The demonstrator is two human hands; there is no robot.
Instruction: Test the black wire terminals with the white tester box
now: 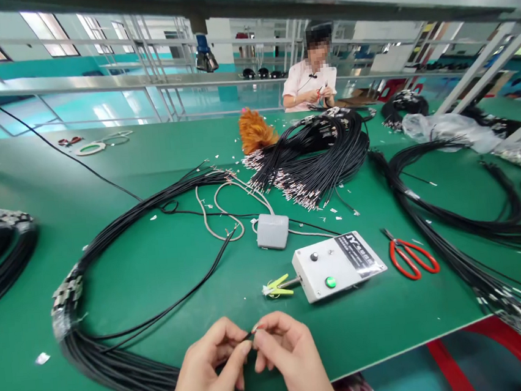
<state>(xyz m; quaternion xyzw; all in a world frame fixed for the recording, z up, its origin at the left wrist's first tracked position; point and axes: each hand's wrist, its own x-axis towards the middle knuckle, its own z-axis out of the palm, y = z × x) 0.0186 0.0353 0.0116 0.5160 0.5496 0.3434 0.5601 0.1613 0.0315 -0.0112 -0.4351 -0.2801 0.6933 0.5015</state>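
Left hand (208, 372) and right hand (288, 359) pinch one black wire end (249, 335) between closed fingertips; beyond them wait a tester box (338, 265) and bundled wires (112, 277), seemingly many left.
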